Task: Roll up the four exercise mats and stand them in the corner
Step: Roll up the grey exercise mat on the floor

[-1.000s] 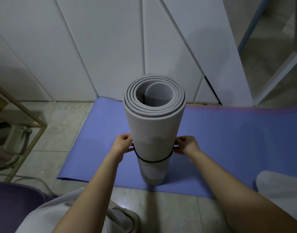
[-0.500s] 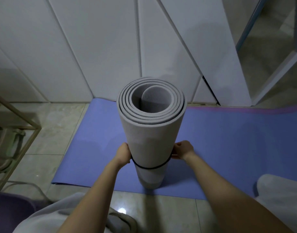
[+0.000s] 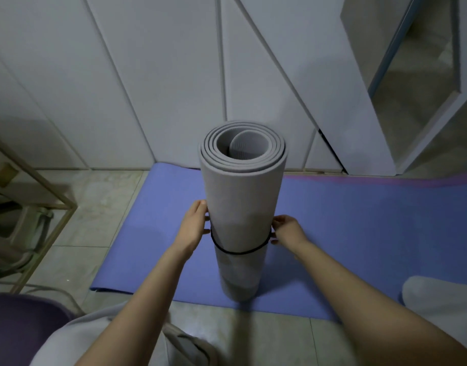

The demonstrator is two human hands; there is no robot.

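A grey exercise mat point(image 3: 243, 196), rolled up, stands on end on a flat blue mat point(image 3: 346, 233) that lies on the tile floor. A thin black band point(image 3: 237, 251) circles the roll below its middle. My left hand point(image 3: 194, 227) rests against the roll's left side just above the band, fingers fairly straight. On the roll's right side, my right hand point(image 3: 289, 232) has its fingers curled in where the band comes round and appears to pinch it. A pink mat edge point(image 3: 385, 179) shows under the blue mat's far side.
White wall panels point(image 3: 161, 75) rise right behind the roll. A glass door point(image 3: 417, 75) is at the right. A metal-framed rack point(image 3: 42, 186) stands on the left, a purple object point(image 3: 21, 328) at the bottom left. My knee point(image 3: 443, 299) rests on the blue mat.
My left hand has let go of the band, straightened and slid up the roll's side. The roll now stands a little farther from me. My right hand stays at the band.
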